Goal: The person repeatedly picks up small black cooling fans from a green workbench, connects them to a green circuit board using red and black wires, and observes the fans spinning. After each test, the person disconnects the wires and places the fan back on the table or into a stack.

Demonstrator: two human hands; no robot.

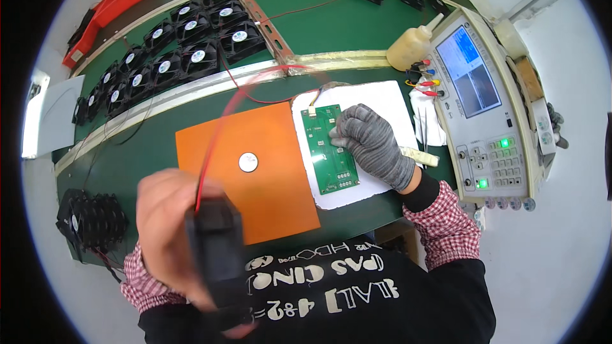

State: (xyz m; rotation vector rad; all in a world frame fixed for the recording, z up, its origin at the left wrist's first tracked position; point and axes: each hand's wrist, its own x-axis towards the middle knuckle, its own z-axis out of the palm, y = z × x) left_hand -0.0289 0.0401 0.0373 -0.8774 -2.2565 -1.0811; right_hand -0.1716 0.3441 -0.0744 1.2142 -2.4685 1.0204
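Observation:
My left hand (167, 229), bare and smeared by motion, is wrapped round a black cooling fan (220, 242), held up close and seen edge-on. A red wire (213, 146) runs up from the fan in a blurred arc toward the board's far end. My right hand (373, 142), in a grey striped knit glove, rests on the right side of a green circuit board (333, 165). Its fingers are curled together over the board; whatever they pinch is hidden. The board lies on a white pad (389, 102), with a white connector and wires (312, 110) at its far end.
Left of the board lies an orange sheet (274, 134) with a round white sticker (248, 162). Rows of black fans (166, 64) stand beyond a pale rail; more are stacked (95, 220) at left. A tester with a screen (468, 70), bottle (411, 48) and tweezers (422, 127) are at right.

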